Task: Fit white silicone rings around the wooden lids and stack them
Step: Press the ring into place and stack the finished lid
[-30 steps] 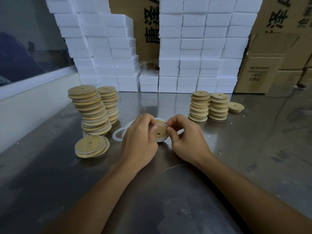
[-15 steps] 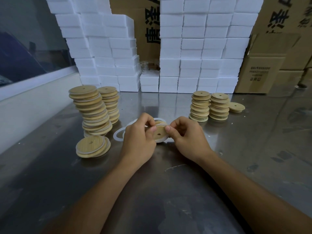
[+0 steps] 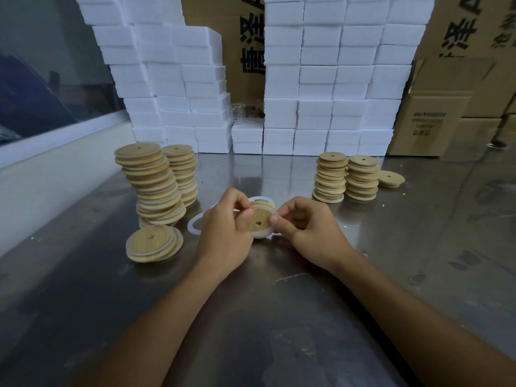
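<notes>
White foam blocks (image 3: 335,79) are standing along the back of the steel worktop (image 3: 279,317). Above its middle, the left hand (image 3: 224,233) and right hand (image 3: 305,227) are pinching a tilted wooden lid (image 3: 261,220) between curled fingers, its white silicone ring (image 3: 264,233) showing at the lower edge. Ringed stacks (image 3: 152,182) are standing to the left, bare stacks (image 3: 346,177) to the right.

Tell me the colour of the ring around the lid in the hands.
White, on a light wooden lid; the ring shows best in the head view.
</notes>
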Demonstrator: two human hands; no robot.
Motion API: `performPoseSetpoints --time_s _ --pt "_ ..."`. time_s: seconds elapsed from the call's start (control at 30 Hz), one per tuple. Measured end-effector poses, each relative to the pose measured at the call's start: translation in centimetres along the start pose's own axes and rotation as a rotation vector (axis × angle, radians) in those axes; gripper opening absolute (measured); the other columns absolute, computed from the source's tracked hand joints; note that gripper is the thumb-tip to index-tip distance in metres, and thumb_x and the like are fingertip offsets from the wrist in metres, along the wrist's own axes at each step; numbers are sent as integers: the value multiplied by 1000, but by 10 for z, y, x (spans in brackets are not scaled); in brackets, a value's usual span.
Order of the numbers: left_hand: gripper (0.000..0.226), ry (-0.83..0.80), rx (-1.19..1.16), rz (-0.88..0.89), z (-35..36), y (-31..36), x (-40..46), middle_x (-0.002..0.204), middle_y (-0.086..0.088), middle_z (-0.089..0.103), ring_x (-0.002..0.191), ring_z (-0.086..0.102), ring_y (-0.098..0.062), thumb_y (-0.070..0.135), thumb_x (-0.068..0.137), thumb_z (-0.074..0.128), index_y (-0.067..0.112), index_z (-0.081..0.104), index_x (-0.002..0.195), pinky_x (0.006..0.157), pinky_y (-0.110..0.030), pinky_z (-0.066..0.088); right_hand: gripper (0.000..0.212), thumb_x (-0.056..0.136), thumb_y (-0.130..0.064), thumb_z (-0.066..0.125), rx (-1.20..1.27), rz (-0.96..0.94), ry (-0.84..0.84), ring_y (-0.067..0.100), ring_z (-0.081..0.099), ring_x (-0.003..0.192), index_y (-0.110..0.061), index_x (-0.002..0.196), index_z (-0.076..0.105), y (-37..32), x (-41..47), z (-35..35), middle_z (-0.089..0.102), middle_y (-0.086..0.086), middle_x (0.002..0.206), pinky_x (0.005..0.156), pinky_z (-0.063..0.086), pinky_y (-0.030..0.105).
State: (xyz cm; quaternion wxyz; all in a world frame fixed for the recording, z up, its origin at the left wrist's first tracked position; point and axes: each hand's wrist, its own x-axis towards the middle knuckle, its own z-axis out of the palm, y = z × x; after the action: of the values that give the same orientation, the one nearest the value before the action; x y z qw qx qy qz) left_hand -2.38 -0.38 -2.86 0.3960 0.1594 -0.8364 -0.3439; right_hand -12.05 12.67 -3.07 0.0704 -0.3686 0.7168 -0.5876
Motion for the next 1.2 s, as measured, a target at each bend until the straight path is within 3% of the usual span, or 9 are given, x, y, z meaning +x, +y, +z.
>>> performPoseSetpoints --time_s 0.1,0.3,0.43,0.6,0.77,0.9,0.97,1.1,1.2 --pt "24 -23 19 37 0 0 -1 77 11 56 73 57 -11 3 90 59 23 48 84 59 -9 38 14 82 -10 78 -18 11 -16 10 72 70 -12 86 65 0 0 -1 75 3 82 67 58 23" --pt "25 -34 90 100 2 4 -6 82 9 59 77 57 -6 9 88 64 27 48 85 70 -1 39 13 85 -9 74 -110 -70 83 7 70 79 -19 83 66 3 2 -2 72 -6 84 74 58 30" --pt "17 -25 57 123 0 3 -5 85 5 62 80 60 -11 12 91 63 24 51 88 65 -12 45 5 88 -16 72 -140 -116 88 6 68 78 -17 85 69 2 1 0 72 -7 81 70 56 27" --pt "22 -32 30 86 0 4 -3 83 4 62 79 62 -12 7 89 64 24 51 83 60 -10 42 9 87 -18 74 -69 -50 111 6 66 66 -13 80 70 1 1 -3 72 0 75 63 51 19" --pt "26 -37 25 75 0 7 -3 82 5 62 78 61 -10 4 87 67 24 51 80 62 -4 40 16 85 -7 74 17 39 78 11 63 64 -14 72 67 -1 2 -7 71 6 71 68 56 33" --pt "34 -34 15 55 0 6 -2 81 6 61 77 61 -12 4 86 66 31 48 76 61 -4 39 12 86 -2 72 44 43 50 23 65 70 -9 76 68 -1 2 -7 73 21 82 71 59 39" --pt "37 -28 9 25 1 3 -1 79 6 61 75 61 -12 5 86 66 33 45 75 59 -5 38 3 87 -5 72 47 49 38 24 67 71 -4 85 70 0 2 -7 73 20 84 70 59 36" --pt "34 -31 -66 -78 6 -3 0 73 4 61 68 62 -18 6 87 66 30 46 75 57 -18 39 14 87 -17 74 58 81 44 31 73 80 -4 92 69 2 1 -6 74 12 85 73 61 45" --pt "33 -33 -106 -81 8 -2 -1 76 6 61 70 64 -16 6 86 68 30 48 75 59 -23 46 10 89 -16 72 35 54 76 28 72 82 -6 92 69 2 2 -6 74 9 87 72 61 47"
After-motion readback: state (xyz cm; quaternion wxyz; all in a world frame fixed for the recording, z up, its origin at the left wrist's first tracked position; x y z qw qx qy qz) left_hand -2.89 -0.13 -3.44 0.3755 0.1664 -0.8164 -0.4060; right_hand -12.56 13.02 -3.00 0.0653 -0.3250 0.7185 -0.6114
